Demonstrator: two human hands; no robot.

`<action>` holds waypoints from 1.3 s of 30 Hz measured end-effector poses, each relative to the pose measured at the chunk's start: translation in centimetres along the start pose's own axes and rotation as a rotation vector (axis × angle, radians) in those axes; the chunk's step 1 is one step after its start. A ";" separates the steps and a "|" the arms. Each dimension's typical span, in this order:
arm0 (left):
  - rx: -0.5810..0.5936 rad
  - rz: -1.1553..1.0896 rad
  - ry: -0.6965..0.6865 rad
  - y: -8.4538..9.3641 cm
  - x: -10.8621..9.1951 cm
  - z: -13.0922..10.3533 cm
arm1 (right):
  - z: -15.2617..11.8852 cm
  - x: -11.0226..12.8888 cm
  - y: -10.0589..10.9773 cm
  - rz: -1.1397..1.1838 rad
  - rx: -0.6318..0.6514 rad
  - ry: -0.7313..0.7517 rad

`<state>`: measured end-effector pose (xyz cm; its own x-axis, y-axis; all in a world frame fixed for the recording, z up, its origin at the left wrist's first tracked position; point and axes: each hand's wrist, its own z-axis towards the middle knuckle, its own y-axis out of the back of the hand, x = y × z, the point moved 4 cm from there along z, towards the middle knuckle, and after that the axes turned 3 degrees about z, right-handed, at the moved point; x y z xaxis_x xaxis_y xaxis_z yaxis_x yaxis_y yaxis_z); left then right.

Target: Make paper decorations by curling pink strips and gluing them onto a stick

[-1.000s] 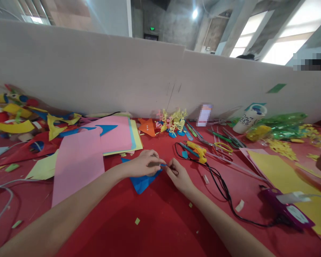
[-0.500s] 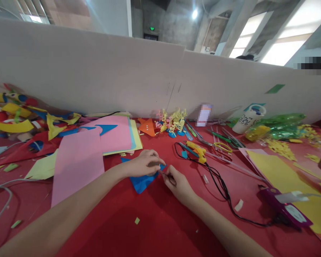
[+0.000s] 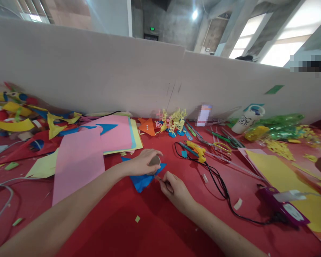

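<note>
A small blue sheet (image 3: 140, 183) with a pointed outline lies on the red table in front of me. My left hand (image 3: 146, 161) curls over a short round object (image 3: 155, 161), grey-brown on top with a pale side, and holds it on the sheet. What kind of thing it is I cannot tell. In a pinch, my right hand (image 3: 173, 185) has a thin dark stick-like tool (image 3: 158, 178), its tip at the lower right edge of the round object. The fingers cover most of this tool.
Pink sheets (image 3: 79, 164) lie at left. Beyond the hands are an orange paper shape (image 3: 147, 127) and yellow curled paper pieces (image 3: 178, 119). To the right are a yellow glue gun (image 3: 198, 151), its black cord (image 3: 224, 189), scissors (image 3: 222, 146), a purple power strip (image 3: 283, 207) and yellow sheets (image 3: 286, 185).
My right hand and the thin tool have shifted slightly left and down along the round object's edge. My left hand has tilted, and more of the object's top shows.
</note>
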<state>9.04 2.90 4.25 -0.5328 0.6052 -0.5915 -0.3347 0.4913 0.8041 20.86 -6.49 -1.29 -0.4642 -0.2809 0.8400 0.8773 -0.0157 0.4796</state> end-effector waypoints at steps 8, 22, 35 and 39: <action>-0.020 -0.013 -0.033 -0.1 0.2 -0.1 | 3.9 -2.0 5.9 0.358 -0.237 -0.239; 0.010 0.066 -0.021 0.1 -0.2 0.0 | 14.3 -5.2 2.8 0.446 0.014 -0.356; 0.019 0.135 0.003 -0.1 -0.3 0.2 | 17.3 -3.0 -1.8 0.346 0.515 -0.456; 0.013 0.161 0.009 -0.3 0.1 0.4 | 18.0 -2.3 -2.8 0.265 0.616 -0.477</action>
<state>9.46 3.05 3.92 -0.5859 0.6708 -0.4546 -0.2348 0.3964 0.8876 17.28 11.49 0.02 -0.3745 0.2386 0.8960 0.8055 0.5623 0.1869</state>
